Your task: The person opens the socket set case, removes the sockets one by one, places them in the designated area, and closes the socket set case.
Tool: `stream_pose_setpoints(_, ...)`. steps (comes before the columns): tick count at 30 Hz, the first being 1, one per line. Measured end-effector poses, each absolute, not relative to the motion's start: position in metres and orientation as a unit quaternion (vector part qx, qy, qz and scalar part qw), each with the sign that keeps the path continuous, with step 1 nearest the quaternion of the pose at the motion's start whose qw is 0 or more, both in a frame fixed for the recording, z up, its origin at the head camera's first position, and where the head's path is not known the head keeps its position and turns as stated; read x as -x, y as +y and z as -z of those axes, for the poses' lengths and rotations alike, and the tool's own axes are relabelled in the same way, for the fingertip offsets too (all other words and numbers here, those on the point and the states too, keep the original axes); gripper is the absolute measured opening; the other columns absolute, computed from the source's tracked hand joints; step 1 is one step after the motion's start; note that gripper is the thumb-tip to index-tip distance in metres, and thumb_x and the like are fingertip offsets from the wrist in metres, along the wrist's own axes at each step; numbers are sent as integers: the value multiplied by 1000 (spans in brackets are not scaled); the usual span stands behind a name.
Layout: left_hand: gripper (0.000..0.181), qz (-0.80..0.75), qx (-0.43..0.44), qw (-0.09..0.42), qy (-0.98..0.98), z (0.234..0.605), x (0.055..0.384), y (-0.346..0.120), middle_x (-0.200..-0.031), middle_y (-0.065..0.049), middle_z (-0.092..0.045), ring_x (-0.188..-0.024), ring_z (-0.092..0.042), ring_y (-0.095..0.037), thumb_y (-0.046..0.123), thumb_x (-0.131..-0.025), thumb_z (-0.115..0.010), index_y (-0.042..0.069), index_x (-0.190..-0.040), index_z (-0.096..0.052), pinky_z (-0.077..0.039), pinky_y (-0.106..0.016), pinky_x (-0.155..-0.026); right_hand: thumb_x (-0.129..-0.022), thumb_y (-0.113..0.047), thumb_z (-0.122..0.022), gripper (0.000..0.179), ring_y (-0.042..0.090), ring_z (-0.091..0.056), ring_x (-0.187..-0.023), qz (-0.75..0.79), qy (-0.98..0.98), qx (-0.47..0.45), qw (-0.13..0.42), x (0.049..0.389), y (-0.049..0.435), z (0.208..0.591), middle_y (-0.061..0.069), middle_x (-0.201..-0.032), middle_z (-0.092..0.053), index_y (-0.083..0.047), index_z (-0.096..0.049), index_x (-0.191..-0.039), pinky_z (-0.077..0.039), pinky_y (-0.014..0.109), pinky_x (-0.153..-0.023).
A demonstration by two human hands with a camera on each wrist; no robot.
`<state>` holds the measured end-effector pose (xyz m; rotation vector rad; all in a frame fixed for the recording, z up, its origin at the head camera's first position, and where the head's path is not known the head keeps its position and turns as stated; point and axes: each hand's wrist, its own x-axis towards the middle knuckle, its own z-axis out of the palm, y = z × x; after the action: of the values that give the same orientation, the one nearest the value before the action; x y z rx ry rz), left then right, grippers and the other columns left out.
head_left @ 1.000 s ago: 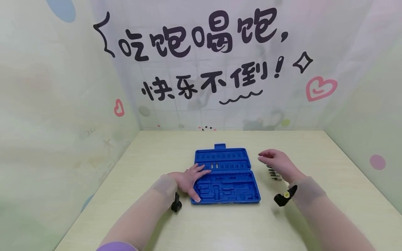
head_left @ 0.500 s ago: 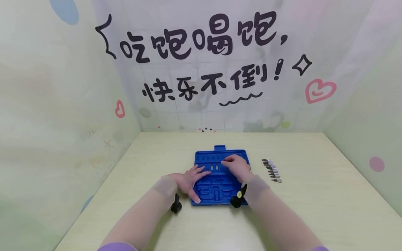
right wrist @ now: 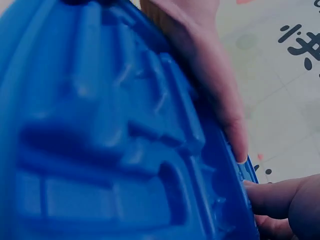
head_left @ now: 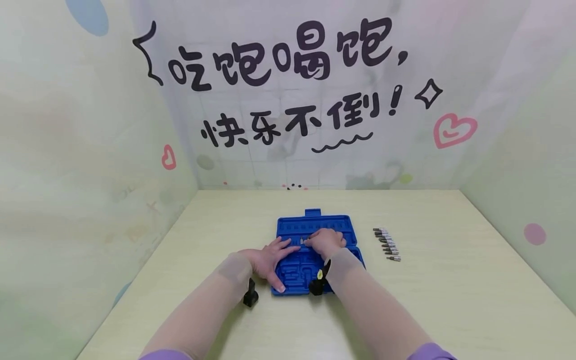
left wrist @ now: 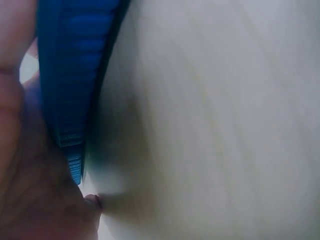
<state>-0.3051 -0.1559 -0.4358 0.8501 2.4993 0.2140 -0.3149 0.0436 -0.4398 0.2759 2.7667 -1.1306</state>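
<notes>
A blue plastic tool case [head_left: 292, 285] lies open flat on the table, its molded recesses facing up. My left hand [head_left: 267, 260] rests on its left side with fingers spread, thumb on the near corner. A small bit socket [head_left: 301, 241] stands in the slot row by the hinge. Just right of it, my right hand [head_left: 327, 242] pinches at the same row with thumb and forefinger. The piece between these fingertips is mostly hidden, a bit socket by its place. In the right wrist view, fingers [right wrist: 272, 197] reach the slot row beyond the case recesses [right wrist: 100, 150].
Several loose bit sockets [head_left: 388, 245] lie in a column on the table [head_left: 432, 280], right of the case. A printed cloth wall [head_left: 270, 165] stands behind, with side walls left and right. Black wrist cameras [head_left: 317, 286] hang under both wrists.
My right hand has moved left from the loose bit sockets to the case's slot row, then lowered beside the standing ones. The left hand has stayed on the case.
</notes>
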Motion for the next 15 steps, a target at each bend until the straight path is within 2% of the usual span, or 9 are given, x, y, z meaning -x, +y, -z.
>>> stream_pose_setpoints(3, 109, -82, -309, 250, 914, 435, 305, -156, -162, -5, -2, -147, 8, -30, 54, -72, -79, 28, -155, -13, -11, -59, -113, -88, -37, -70, 41, 43, -31, -126, 371, 919, -107, 83, 316, 41, 439, 20, -136, -48, -10, -70, -118, -18, 59, -107)
stream_pose_setpoints(7, 110, -86, -307, 256, 913, 435, 304, -156, -162, -3, -1, -147, 9, -28, 54, -71, -79, 30, -155, -13, -10, -57, -113, -89, -39, -68, 59, 43, -33, -126, 353, 924, -118, 86, 315, 38, 436, 22, -139, -46, -3, -56, -134, -20, 56, -109)
stream_pose_setpoints(10, 110, -86, -307, 254, 913, 434, 305, -156, -162, -3, -1, -147, 9, -28, 54, -71, -80, 29, -155, -13, -11, -58, -113, -89, -39, -67, 62, 43, -33, -127, 350, 925, -122, 84, 314, 37, 434, 22, -139, -46, -1, -53, -136, -20, 54, -109)
stream_pose_setpoints(15, 111, -87, -303, 252, 915, 436, 307, -156, -162, -3, -1, -147, 8, -29, 54, -70, -80, 30, -155, -13, -12, -58, -113, -90, -40, -66, 59, 42, -33, -127, 353, 924, -128, 78, 316, 37, 436, 21, -139, -46, -2, -56, -133, -20, 54, -109)
